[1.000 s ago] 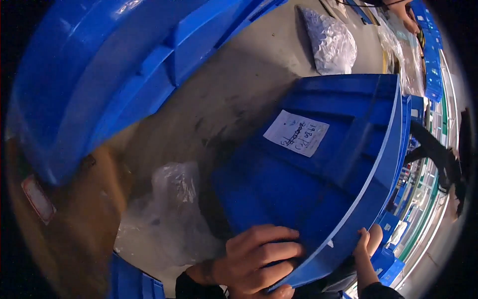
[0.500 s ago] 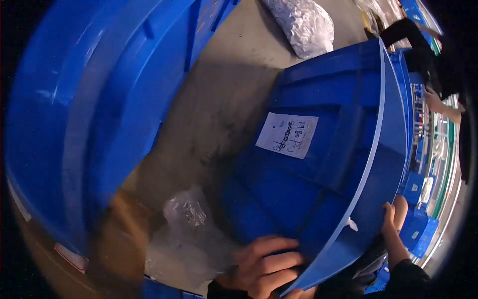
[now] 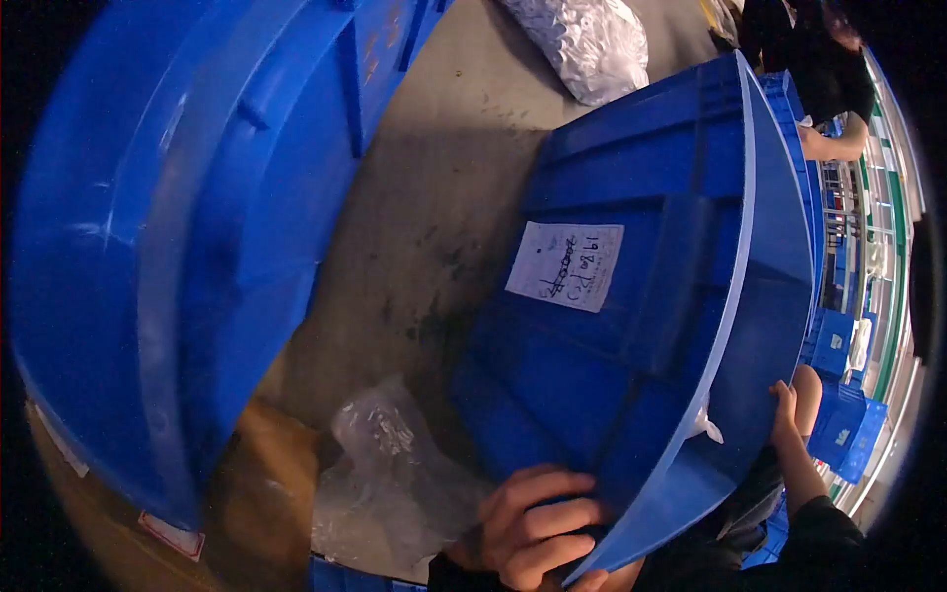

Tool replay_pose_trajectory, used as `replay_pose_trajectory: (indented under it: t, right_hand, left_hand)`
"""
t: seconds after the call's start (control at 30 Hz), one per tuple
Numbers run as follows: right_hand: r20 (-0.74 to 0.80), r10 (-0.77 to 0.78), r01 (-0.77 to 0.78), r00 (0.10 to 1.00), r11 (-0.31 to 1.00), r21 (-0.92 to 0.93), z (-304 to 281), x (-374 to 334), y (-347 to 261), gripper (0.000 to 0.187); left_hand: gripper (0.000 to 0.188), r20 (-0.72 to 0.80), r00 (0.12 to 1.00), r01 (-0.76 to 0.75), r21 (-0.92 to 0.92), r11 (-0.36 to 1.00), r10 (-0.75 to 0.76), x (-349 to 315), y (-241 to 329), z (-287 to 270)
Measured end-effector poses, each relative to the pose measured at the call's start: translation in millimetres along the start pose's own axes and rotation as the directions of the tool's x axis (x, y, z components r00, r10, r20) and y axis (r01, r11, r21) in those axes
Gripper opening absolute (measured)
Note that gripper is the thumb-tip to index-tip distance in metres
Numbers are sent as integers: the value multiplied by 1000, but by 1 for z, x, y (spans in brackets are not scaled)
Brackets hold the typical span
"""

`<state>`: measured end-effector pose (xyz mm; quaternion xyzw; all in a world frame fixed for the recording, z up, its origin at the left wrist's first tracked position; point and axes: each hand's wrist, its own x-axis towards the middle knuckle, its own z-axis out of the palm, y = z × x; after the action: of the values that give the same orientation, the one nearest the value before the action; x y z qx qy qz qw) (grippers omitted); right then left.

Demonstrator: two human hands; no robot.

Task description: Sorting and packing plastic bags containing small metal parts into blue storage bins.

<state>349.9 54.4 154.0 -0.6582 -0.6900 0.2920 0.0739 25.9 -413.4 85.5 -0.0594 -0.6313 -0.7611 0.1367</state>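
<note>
A large blue plastic bin stands tilted between my hands, with a white paper label with handwriting on its outer wall. My left hand is closed round the near corner of its pale rim, fingers on the outside. At the right, my right hand grips the opposite rim. Part of the bin's inner wall shows between the rims; its bottom is hidden. A small white scrap hangs at the rim, too small to name.
Another big blue bin fills the left. On the grey floor lie a clear plastic bag and, farther off, a bag of white pieces. Brown cardboard sits lower left. A person in black stands at upper right near blue crates.
The view has shifted slightly, with both hands keeping their grip on the bin. The other person's arm at upper right has moved in closer to the bin's far end.
</note>
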Motion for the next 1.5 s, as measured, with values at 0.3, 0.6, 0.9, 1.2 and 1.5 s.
replay_pose_trajectory:
  t: [0.3,0.6,0.9,1.2,1.5]
  right_hand:
    - [38,-13,11,999,999,40,26,-4,-11,27]
    - [-33,-47,50,998,995,89,30,9,12,34]
    - [-2,-60,60,998,997,-48,23,-12,-3,50]
    - [117,-751,708,650,541,-455,-27,-16,-103,67]
    - [467,-841,945,274,327,34,143,83,-305,36]
  left_hand:
    - [41,-105,992,-79,-127,989,66,-30,-14,-5]
    - [56,72,997,25,-64,998,-21,-42,-7,2]
    - [65,190,957,198,116,973,-217,-46,21,-15]
    - [46,307,898,-42,772,634,-314,42,61,71]
    - [46,299,820,-251,954,162,-489,79,19,153]
